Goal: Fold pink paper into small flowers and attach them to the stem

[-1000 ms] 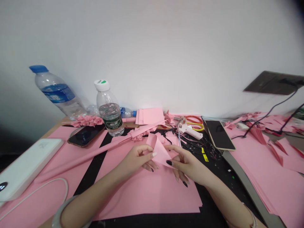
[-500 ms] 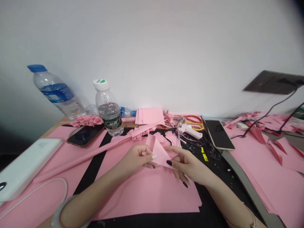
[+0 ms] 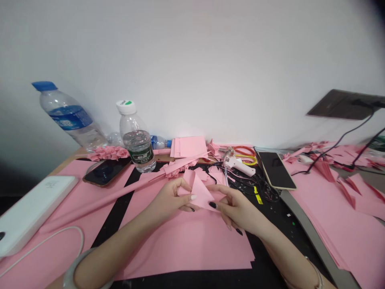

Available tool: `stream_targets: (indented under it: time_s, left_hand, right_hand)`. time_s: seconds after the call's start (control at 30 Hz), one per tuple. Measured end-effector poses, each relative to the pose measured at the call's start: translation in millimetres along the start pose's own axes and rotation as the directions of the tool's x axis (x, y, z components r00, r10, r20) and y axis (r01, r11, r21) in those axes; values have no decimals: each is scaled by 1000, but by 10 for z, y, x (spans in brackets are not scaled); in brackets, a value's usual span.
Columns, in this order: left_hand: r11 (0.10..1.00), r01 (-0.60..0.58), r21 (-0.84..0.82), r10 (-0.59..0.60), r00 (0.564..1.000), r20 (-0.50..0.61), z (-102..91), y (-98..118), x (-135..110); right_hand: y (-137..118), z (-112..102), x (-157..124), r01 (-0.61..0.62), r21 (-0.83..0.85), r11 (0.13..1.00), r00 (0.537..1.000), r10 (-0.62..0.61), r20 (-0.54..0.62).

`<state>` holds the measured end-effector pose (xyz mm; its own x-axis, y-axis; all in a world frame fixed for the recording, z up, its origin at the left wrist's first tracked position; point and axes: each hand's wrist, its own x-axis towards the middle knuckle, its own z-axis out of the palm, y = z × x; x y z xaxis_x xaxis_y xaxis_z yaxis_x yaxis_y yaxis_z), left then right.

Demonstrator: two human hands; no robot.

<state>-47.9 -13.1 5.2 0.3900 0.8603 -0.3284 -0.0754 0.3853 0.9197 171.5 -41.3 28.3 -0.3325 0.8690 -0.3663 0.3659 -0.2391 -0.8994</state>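
- Left hand (image 3: 168, 199), lower centre: its grip is closed, pinching the left edge of a folded pink paper (image 3: 201, 196) between thumb and fingers
- Right hand (image 3: 236, 209), just right of centre: its grip is closed too, holding the paper's lower right corner, with the thumb on top and the fingers beneath
- The folded paper is a rough triangle, tilted and held in the air between both hands, above a flat pink sheet (image 3: 186, 251) lying on a black mat (image 3: 112, 228)
- A bangle (image 3: 75, 273) circles the left wrist, lower left; a thin bracelet (image 3: 315, 275) sits on the right wrist, lower right
- Just beyond the hands: loose pink scraps (image 3: 215, 174) and tangled dark wires (image 3: 255, 186)
- Upper centre of the counter (image 3: 70, 160): a stack of pink sheets (image 3: 189, 146), a white glue gun (image 3: 237, 165), and scissors with red handles (image 3: 243, 150)
- Left side: a white power bank (image 3: 34, 214), a dark phone (image 3: 106, 171), a long pink paper strip (image 3: 99, 202), and pink paper rosettes (image 3: 106, 152)
- Upper left: a tilted water bottle with a blue cap (image 3: 67, 114) and an upright bottle with a green label (image 3: 136, 138)
- Right side: a gold-edged phone (image 3: 276, 170), a long grey strip (image 3: 319, 245), and piled pink sheets (image 3: 339, 218)
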Motion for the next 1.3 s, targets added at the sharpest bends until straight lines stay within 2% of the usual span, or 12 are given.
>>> stream_targets:
  time_s: [0.2, 0.27, 0.4, 0.53, 0.73, 0.87, 1.03, 1.13, 1.2, 1.3]
  left_hand:
    - [999, -39, 12, 40, 999, -7, -46, 3, 3]
    - [999, -46, 15, 46, 999, -1, -56, 8, 2]
    - [999, -42, 26, 41, 999, 28, -54, 19, 3]
    - [998, -60, 25, 59, 998, 36, -56, 39, -5]
    - [994, -56, 89, 48, 994, 97, -52, 56, -64]
    - [993, -71, 94, 59, 991, 121, -24, 31, -83]
    - [989, -140, 43, 140, 990, 17, 18, -17, -58]
    - [996, -88, -7, 88, 996, 18, 57, -85, -36]
    - [1000, -19, 18, 17, 997, 81, 84, -142, -25]
    - [998, -27, 54, 21, 995, 102, 119, -199, -25]
  right_hand:
    - [28, -21, 0, 48, 51, 998, 999, -48, -9]
    - [34, -22, 0, 25, 71, 997, 1000, -26, 8]
    - [17, 10, -9, -46, -6, 999, 995, 46, 84]
    - [9, 26, -24, -12, -83, 996, 996, 19, 84]
    - [12, 45, -33, -1, -74, 997, 987, 13, 160]
    - [1, 88, -30, 16, -140, 990, 995, -2, 98]
    - [-15, 120, -24, 25, -64, 998, 1000, -26, -16]
    - [-8, 146, -17, 37, 13, 999, 998, -36, -57]
    - [9, 174, -9, 38, 49, 998, 997, -34, -74]
    - [49, 221, 6, 26, 69, 997, 996, -20, -89]
